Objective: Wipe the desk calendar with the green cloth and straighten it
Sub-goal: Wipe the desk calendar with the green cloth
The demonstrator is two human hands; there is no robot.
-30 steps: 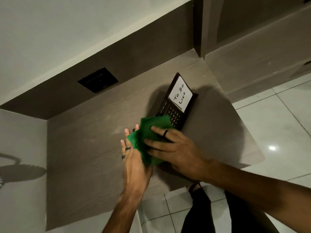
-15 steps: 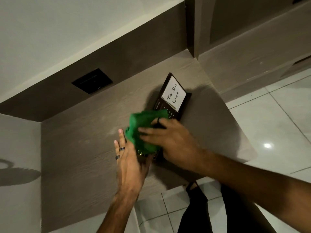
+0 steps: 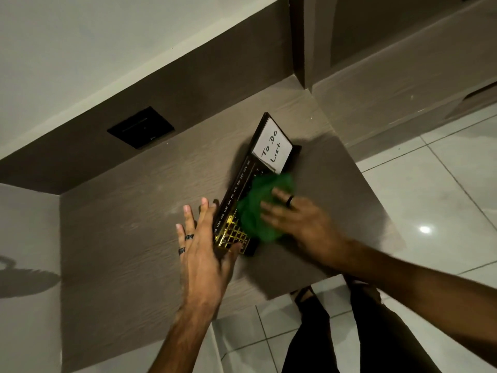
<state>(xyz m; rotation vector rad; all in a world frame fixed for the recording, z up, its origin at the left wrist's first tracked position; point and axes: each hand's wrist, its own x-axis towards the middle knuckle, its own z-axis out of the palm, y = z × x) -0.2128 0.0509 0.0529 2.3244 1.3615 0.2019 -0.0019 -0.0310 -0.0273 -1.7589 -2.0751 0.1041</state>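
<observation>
Cloth [image 3: 259,211] has moved up the calendar [image 3: 243,196] since a second ago: it was bunched at the near end, over the date grid, and now sits on the middle of the face, just below the white "To Do List" card [image 3: 272,149]. The gold date grid at the near end is uncovered again. My read: the wipe stroke is running from near end toward the card, so the lower half is probably done and the card end is left. Straightening not started, as the calendar lies at a diagonal to the desk [image 3: 121,224] edge, same angle as before.

Right hand [image 3: 298,224]: fingers loosely spread, pressing flat on top of the cloth, not pinching it. Palm trails off the calendar's right edge onto the desk. Motion blur on the hand, so exact finger contact is hard to tell.

Left hand [image 3: 204,243]: open, fingers together and extended, laid along the calendar's left edge near the month strip, thumb over the near corner of the grid. It has shifted slightly toward the calendar. Looks like bracing, no grip on anything.

Calendar position: on the desk, right of centre, near the front edge, card end pointing toward the back wall. Black wall plate [image 3: 141,127] well apart to the left.
</observation>
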